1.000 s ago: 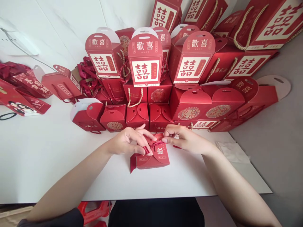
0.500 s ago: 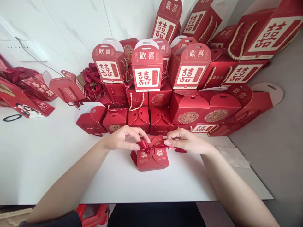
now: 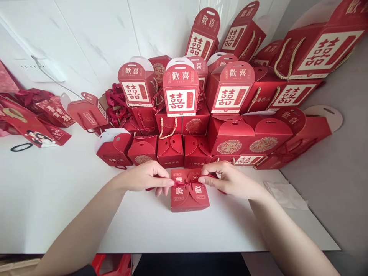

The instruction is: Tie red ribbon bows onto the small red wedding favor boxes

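Partly hidden: red ribbon [image 3: 184, 184] on the small red gift box [image 3: 189, 197], its ends and any grip on it screened by the left hand [image 3: 143, 178] and the right hand [image 3: 230, 178]. Also partly hidden: dark red ribbon pile [image 3: 115, 105], behind the stacked boxes. Cut off by the top right corner: large red carrier box [image 3: 324, 50]. Cut off by the left edge: printed red card [image 3: 25, 126]. Cut off by the bottom edge: red plastic object [image 3: 112, 264], perhaps a stool, and dark clothing [image 3: 186, 266]. Too small to read: fine print on the cream label [image 3: 230, 96] of a stacked box.
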### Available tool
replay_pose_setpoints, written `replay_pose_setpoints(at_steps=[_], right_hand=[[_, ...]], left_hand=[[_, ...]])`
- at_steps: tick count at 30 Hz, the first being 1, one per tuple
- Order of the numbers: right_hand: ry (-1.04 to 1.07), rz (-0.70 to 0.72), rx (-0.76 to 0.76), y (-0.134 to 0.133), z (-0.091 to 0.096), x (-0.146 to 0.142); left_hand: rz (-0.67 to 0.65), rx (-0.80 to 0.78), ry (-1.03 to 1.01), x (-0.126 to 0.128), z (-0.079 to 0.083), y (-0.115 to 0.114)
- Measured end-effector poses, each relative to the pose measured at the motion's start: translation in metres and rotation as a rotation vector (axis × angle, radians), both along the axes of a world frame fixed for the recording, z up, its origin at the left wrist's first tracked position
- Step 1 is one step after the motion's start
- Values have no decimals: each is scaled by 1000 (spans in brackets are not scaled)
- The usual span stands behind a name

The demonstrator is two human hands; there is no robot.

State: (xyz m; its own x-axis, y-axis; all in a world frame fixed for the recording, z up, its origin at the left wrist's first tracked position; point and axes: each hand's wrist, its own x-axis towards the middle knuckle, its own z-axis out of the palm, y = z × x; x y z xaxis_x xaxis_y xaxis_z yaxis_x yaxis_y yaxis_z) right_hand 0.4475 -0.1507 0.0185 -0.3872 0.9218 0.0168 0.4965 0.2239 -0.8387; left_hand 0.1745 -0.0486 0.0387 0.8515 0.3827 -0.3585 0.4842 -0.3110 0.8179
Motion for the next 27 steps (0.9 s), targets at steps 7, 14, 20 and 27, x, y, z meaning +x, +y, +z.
replay_pose_setpoints(at_steps=[7, 14, 20, 27], right_hand=[[-80, -23, -75, 6, -5, 6], [-56, -35, -91, 6, -7, 4], [-49, -40, -95, 6, -7, 4], [-18, -39, -86, 10, -11, 2]], left_hand=[[-115, -241, 86, -5, -3, 13], [-65, -313, 10, -3, -10, 15], [-89, -125, -345, 3, -15, 15], [-42, -22, -610, 22, -28, 5]])
